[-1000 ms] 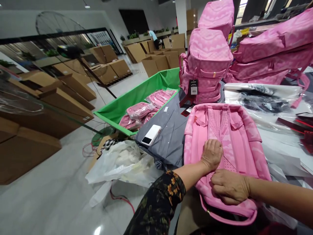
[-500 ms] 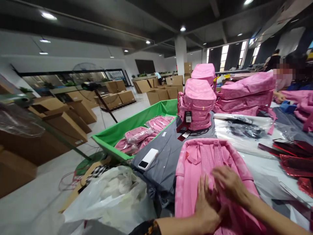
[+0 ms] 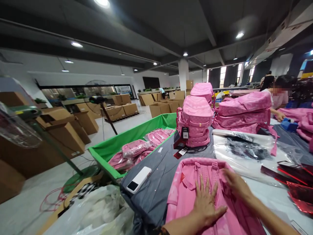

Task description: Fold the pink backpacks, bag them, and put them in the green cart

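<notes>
A pink backpack [image 3: 187, 195] lies with its strap side up at the near edge of the dark-covered table. My left hand [image 3: 207, 205] rests flat on its back panel, fingers spread, holding nothing. At the bag's right side, by the shoulder strap's upper part, is my right hand [image 3: 236, 186]. Its fingers are bent and slightly blurred, so whether they grip the strap cannot be told. Beyond this bag stand an upright pink backpack [image 3: 195, 114] with a black hang tag [image 3: 185, 133] and a stack of pink backpacks [image 3: 244, 111].
Left of the table, a green-walled bin [image 3: 102, 160] holds plastic-wrapped pink bags. A white phone [image 3: 139, 179] lies near the table's left edge. Clear plastic bags [image 3: 220, 147] and red-black packets [image 3: 290, 176] are on the right. Across the table a person [image 3: 280, 94] handles a blue object [image 3: 289, 124].
My left hand has gone from fingers together to spread flat on the panel. The right hand has moved slightly right, away from the left. The view has tilted up.
</notes>
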Available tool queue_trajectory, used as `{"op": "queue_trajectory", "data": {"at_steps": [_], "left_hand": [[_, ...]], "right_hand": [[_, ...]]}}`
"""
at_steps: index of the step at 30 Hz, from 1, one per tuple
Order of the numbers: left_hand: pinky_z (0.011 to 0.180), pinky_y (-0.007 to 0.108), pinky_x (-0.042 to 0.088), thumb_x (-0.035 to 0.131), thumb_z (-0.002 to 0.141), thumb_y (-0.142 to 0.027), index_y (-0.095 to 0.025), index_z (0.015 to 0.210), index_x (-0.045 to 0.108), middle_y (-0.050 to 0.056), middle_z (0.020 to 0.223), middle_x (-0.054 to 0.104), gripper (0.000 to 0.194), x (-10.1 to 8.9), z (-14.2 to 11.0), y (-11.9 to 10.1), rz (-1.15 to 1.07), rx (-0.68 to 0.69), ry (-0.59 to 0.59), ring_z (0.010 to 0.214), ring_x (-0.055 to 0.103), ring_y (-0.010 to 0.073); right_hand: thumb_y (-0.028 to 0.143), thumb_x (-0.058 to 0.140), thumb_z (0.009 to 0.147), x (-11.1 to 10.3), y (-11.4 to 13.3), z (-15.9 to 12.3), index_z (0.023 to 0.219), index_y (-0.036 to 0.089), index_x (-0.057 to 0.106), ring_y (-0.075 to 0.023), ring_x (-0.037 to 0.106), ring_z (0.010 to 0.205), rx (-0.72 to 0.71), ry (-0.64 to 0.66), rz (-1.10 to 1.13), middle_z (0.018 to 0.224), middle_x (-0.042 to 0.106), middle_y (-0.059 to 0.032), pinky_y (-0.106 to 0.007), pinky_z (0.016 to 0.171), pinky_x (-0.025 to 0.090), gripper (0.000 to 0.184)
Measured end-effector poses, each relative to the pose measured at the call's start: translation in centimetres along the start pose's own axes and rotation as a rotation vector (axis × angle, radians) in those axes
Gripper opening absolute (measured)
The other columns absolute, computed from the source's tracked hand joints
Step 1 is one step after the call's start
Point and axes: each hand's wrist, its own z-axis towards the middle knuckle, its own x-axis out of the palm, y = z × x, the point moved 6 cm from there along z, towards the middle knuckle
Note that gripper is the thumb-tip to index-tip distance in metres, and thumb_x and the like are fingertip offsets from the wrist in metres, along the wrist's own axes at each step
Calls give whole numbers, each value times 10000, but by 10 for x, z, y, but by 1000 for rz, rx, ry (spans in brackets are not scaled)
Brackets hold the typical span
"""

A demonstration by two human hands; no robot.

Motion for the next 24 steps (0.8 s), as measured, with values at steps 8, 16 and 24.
{"op": "queue_trajectory", "data": {"at_steps": [8,16,24], "left_hand": [[1173,720,-195,497,858,-807,-384,1607,228,58,1722,11,901,6,3,12,-66,-16,30,1550,-137,453],[1186,718,-170,497,851,-817,-372,1605,250,78,1721,52,910,6,3,15,-81,-1,-6,1562,-89,451],[1256,544,174,539,896,-643,-240,1345,640,110,1446,599,612,11,7,11,-267,8,-252,1450,384,368]], "right_hand": [[823,479,583,-28,-147,47,614,268,654,-393,686,594,443,5,72,617,696,-132,-515,534,541,583],[961,244,704,-76,-119,75,599,261,632,-339,670,642,422,-119,149,676,684,-132,-474,609,525,807],[800,325,917,-97,47,65,718,249,619,-186,606,530,-6,-41,241,604,644,-28,-290,531,493,656]]}}
